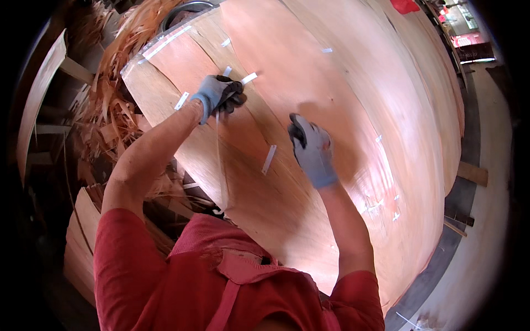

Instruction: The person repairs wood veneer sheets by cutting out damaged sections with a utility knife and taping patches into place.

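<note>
Large thin sheets of wood veneer lie in front of me, with short white tape pieces stuck along their seams. My left hand, in a grey-blue glove with black fingers, is closed low over the veneer near the far left. From it a long pale strip of tape trails toward the near edge. Just past its fingertips sits a short white tape piece. My right hand, gloved alike, is held over the middle of the sheets, fingers curled. Whatever it may hold is hidden. Another tape piece lies between the hands.
A heap of torn veneer scraps fills the floor on the left. Beyond the far left corner is a round metal-rimmed object. Wooden pieces stick out at the right edge. Something red lies at the far side.
</note>
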{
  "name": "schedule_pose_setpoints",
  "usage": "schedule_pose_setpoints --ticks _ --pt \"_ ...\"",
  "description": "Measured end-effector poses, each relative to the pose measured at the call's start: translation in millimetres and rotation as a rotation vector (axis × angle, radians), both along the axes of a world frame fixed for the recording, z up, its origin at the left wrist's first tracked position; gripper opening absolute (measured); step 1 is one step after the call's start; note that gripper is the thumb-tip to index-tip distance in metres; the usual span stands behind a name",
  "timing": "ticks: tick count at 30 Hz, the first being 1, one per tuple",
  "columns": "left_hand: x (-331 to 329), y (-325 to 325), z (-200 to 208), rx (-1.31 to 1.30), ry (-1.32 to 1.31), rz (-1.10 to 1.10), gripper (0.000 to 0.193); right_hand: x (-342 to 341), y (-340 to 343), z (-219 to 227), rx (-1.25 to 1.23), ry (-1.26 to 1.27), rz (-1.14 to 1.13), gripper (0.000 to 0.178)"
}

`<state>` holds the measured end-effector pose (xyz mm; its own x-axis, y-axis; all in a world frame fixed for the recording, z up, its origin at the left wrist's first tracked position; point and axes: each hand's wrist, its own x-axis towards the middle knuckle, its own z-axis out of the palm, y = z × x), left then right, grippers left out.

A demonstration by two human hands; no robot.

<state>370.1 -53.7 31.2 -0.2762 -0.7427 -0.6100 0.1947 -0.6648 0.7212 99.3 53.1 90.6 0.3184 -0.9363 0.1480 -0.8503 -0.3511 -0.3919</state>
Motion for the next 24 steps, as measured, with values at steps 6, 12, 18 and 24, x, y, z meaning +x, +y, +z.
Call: schedule_pose_setpoints --ticks 6,12,18,24 --pt "-11.6 -0.7 10.8 -0.026 -0.148 0.102 0.021 54.5 -82.1 -31.9 -0.185 0.029 0.121 0.056" --pt "-16.4 -2.0 6.3 -0.010 -0.167 0.144 0.019 68.1 -104.6 -78.1 -0.178 0.148 0.175 0.059" --pt "-17.9 2.2 1.4 -0.035 -0.090 0.176 0.017 66.2 -104.0 -85.4 -0.224 0.102 0.185 0.059" --pt "-14.4 -1.2 13.7 -0.096 -0.215 0.011 0.024 67.8 -105.6 -89.4 -0.255 0.210 0.203 0.045"
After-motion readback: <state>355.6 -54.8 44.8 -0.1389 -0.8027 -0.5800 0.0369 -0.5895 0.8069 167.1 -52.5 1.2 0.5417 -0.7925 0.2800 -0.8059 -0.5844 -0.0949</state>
